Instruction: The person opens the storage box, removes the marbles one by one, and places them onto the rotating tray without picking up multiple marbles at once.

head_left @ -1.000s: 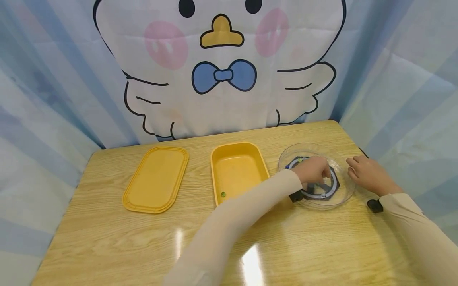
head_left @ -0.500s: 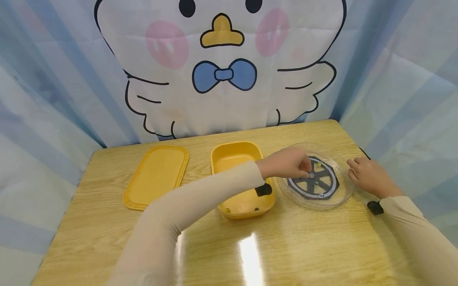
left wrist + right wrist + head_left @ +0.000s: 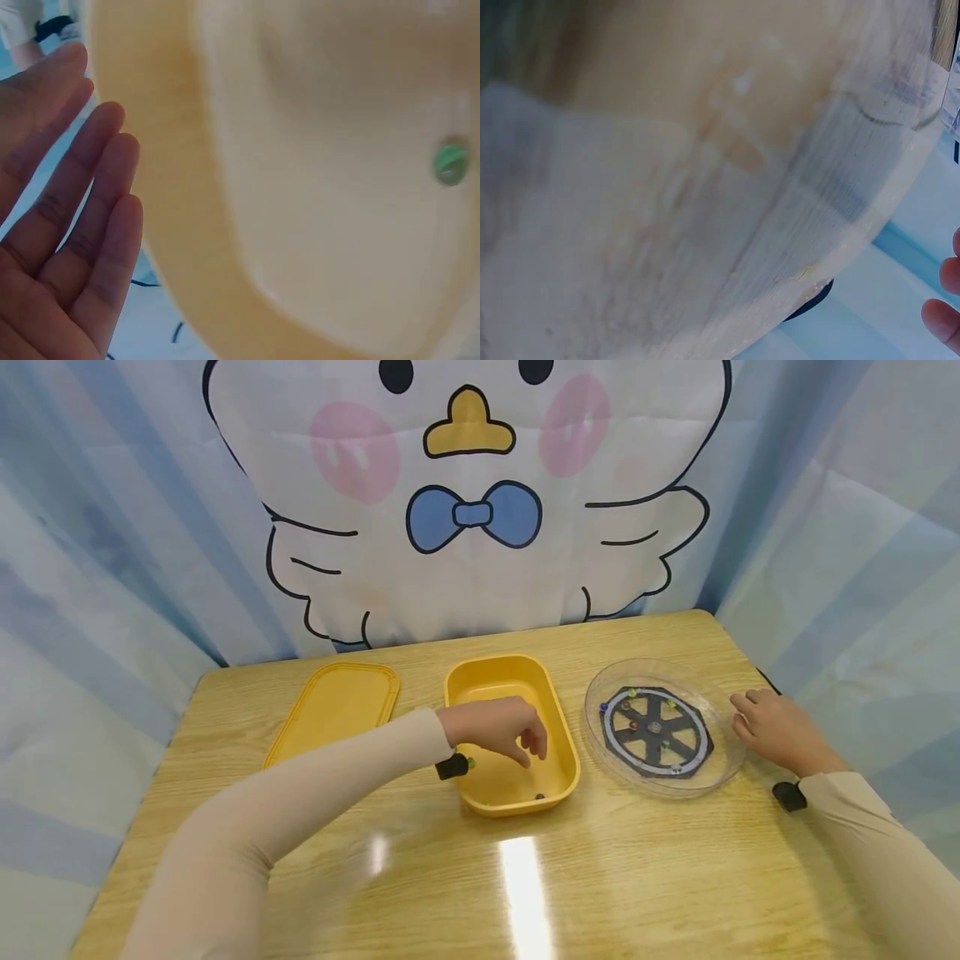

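My left hand [image 3: 498, 727] hovers low over the yellow bin [image 3: 567, 774], fingers loosely bent and holding nothing; the left wrist view shows its fingers [image 3: 112, 172] apart from one another. A green swirled marble [image 3: 451, 162] lies on the bin floor, and a dark marble [image 3: 540, 797] sits near its front side. My right hand [image 3: 776, 731] rests at the right side of a clear round dish [image 3: 724, 758], its fingers loosely curled right at the rim. Inside the dish, several small marbles lie on and around a dark spoked wheel shape [image 3: 655, 727].
A flat yellow lid [image 3: 337, 702] lies left of the bin, partly hidden by my left sleeve. Everything stands on a wood-grain table [image 3: 420, 877]. A curtain [image 3: 480, 577] with a cartoon bird hangs along the back edge, and blue striped cloth encloses the sides.
My left hand has moved left from over the clear dish to over the yellow bin, uncovering the wheel shape and marbles. The right hand has stayed at the dish's rim.
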`<action>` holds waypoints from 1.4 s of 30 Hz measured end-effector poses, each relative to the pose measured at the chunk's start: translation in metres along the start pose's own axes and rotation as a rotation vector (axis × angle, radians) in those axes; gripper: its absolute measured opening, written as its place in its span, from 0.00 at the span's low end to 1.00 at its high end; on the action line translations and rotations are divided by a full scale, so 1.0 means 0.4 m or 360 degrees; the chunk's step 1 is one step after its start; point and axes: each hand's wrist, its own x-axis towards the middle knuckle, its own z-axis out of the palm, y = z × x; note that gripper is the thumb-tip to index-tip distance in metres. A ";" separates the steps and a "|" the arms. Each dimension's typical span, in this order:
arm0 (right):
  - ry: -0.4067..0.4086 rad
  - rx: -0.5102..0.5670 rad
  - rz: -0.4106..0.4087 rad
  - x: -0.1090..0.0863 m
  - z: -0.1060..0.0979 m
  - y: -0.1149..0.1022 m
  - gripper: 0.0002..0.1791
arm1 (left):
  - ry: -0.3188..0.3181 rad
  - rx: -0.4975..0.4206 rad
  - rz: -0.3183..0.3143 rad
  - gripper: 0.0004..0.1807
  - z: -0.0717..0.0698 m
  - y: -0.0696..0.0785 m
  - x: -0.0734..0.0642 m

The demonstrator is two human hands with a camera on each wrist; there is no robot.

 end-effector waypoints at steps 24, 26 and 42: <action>-0.0025 0.0030 0.0000 0.009 0.004 0.010 0.05 | -0.0194 0.0023 -0.0035 0.07 0.142 -0.070 -0.028; -0.0026 0.0028 -0.0001 0.009 0.004 0.009 0.06 | -0.0192 0.0026 -0.0031 0.06 0.149 -0.075 -0.027; -0.0043 0.0046 -0.0001 0.003 0.001 0.002 0.06 | -0.0080 -0.0095 0.0090 0.08 0.163 -0.067 -0.004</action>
